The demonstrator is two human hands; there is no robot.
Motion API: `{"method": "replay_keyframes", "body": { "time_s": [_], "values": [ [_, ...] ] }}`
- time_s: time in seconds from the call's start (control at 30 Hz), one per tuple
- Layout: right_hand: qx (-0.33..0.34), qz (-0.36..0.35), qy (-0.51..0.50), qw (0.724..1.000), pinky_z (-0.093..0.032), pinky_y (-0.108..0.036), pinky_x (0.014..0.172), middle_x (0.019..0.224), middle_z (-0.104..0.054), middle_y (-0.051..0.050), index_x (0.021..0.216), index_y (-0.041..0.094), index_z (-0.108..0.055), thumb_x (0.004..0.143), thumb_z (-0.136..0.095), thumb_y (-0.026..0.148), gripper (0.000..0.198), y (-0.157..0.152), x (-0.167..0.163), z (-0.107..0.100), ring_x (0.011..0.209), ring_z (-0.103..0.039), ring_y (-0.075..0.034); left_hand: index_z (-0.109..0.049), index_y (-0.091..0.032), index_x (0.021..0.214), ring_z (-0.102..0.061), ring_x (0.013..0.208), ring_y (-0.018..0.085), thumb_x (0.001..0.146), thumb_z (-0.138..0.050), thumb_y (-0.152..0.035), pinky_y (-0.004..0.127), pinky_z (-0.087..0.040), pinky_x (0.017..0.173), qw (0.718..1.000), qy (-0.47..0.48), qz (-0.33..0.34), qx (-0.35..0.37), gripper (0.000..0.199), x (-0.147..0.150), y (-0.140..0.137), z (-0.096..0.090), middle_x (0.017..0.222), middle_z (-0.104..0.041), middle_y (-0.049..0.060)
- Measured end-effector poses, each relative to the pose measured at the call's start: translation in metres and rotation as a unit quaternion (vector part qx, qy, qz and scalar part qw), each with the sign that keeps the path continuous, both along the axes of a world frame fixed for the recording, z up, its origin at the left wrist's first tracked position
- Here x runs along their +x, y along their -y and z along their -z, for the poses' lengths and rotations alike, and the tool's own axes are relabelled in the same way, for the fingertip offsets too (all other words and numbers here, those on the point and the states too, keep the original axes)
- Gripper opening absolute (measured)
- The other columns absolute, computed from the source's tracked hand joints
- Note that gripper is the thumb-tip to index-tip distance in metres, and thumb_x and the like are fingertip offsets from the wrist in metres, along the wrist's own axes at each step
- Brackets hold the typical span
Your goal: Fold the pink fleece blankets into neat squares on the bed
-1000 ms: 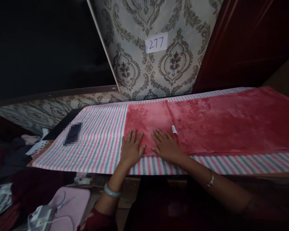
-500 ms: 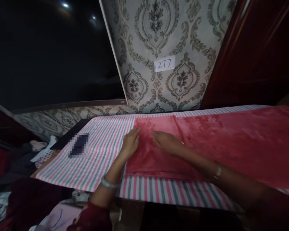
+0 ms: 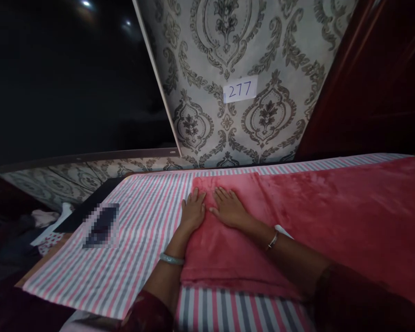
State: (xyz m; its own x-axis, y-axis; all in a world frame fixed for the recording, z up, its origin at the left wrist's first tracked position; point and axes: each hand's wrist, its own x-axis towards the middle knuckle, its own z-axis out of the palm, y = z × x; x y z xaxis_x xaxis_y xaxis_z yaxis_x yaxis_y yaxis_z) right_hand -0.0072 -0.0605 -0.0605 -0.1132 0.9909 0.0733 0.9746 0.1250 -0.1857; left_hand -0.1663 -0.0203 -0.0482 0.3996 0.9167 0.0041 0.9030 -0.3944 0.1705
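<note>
A plush red blanket [image 3: 349, 212] lies spread over the striped cloth, its left end folded over into a flap [image 3: 217, 249]. Flat on that flap near its left edge rests my left hand [image 3: 194, 210], fingers apart. My right hand [image 3: 228, 207] presses beside it, palm down with fingers stretched out. Neither hand grips anything. A small white piece [image 3: 283, 230], perhaps a label, shows by my right wrist.
Pink, grey and white striped cloth [image 3: 138, 221] covers the table. A blurred-out dark object [image 3: 102, 226] lies on its left part. Behind stand a large dark screen [image 3: 72, 83], a patterned wall with a paper marked 277 [image 3: 240, 89], and a dark red panel [image 3: 373, 92]. Clothes [image 3: 7, 249] are heaped at left.
Both hands have gone from bent, bunched fingers to lying flat on the folded flap. The flap looks smoother. The camera view has shifted slightly.
</note>
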Motion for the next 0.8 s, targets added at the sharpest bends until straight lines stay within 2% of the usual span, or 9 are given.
{"method": "replay_keyframes", "body": {
  "time_s": [0.2,0.3,0.4,0.5,0.57,0.67,0.8],
  "values": [
    [0.005,0.042,0.027,0.999,-0.017,-0.051,0.125,0.165,-0.028,-0.021,0.158,0.003,-0.036,0.103,-0.033,0.056,0.077,0.025,0.026,0.004,0.155,-0.021,-0.032,-0.04,-0.023,0.158,-0.027,0.154,0.035,0.102,-0.035,-0.024,0.06,-0.026,0.121,1.0,0.004,0.0,-0.005,0.056,0.002,0.0,-0.003,0.172,-0.018,0.01],
    [-0.014,0.046,0.027,0.998,-0.019,-0.051,0.124,0.164,-0.029,-0.022,0.156,0.002,-0.038,0.102,-0.038,0.056,0.077,0.029,0.031,-0.002,0.154,-0.024,-0.034,-0.04,-0.022,0.157,-0.028,0.154,0.034,0.101,-0.036,-0.023,0.06,-0.026,0.121,1.0,0.01,0.002,-0.001,0.056,0.002,0.0,-0.003,0.171,-0.019,0.011],
    [-0.018,0.035,0.019,0.999,-0.023,-0.054,0.122,0.161,-0.037,-0.024,0.153,0.005,-0.045,0.101,-0.041,0.053,0.071,0.015,0.025,-0.018,0.151,-0.03,-0.036,-0.041,-0.022,0.157,-0.029,0.153,0.034,0.1,-0.038,-0.02,0.061,-0.027,0.12,1.0,0.015,0.006,0.004,0.057,0.002,-0.001,-0.003,0.171,-0.021,0.013],
    [0.008,-0.013,-0.002,1.0,-0.022,-0.056,0.121,0.162,-0.037,-0.018,0.155,0.015,-0.045,0.103,-0.041,0.05,0.062,-0.013,0.012,-0.035,0.152,-0.03,-0.034,-0.04,-0.024,0.158,-0.03,0.153,0.035,0.099,-0.039,-0.019,0.062,-0.029,0.119,1.0,0.022,0.002,0.008,0.059,0.001,-0.004,-0.001,0.171,-0.02,0.012],
    [0.016,-0.034,-0.014,0.999,-0.019,-0.057,0.122,0.165,-0.034,-0.013,0.156,0.021,-0.043,0.104,-0.038,0.049,0.059,-0.033,0.009,-0.038,0.153,-0.027,-0.031,-0.04,-0.025,0.158,-0.029,0.153,0.035,0.099,-0.04,-0.018,0.062,-0.029,0.119,1.0,0.024,0.001,0.008,0.059,0.0,-0.006,0.0,0.171,-0.02,0.013],
    [0.004,0.001,-0.01,1.0,-0.016,-0.059,0.122,0.166,-0.032,-0.014,0.158,0.02,-0.039,0.105,-0.036,0.052,0.062,-0.049,0.024,-0.029,0.153,-0.026,-0.032,-0.041,-0.025,0.157,-0.027,0.154,0.034,0.1,-0.038,-0.019,0.063,-0.028,0.119,1.0,0.025,0.009,0.005,0.057,-0.001,-0.008,0.002,0.171,-0.019,0.014],
    [-0.002,0.107,0.009,0.994,-0.014,-0.058,0.123,0.165,-0.031,-0.02,0.159,0.012,-0.036,0.102,-0.037,0.059,0.074,-0.038,0.067,-0.007,0.154,-0.025,-0.035,-0.042,-0.026,0.157,-0.026,0.155,0.035,0.101,-0.036,-0.023,0.064,-0.027,0.12,1.0,0.027,0.01,0.001,0.056,-0.002,-0.01,0.005,0.171,-0.018,0.011]
  ]
}}
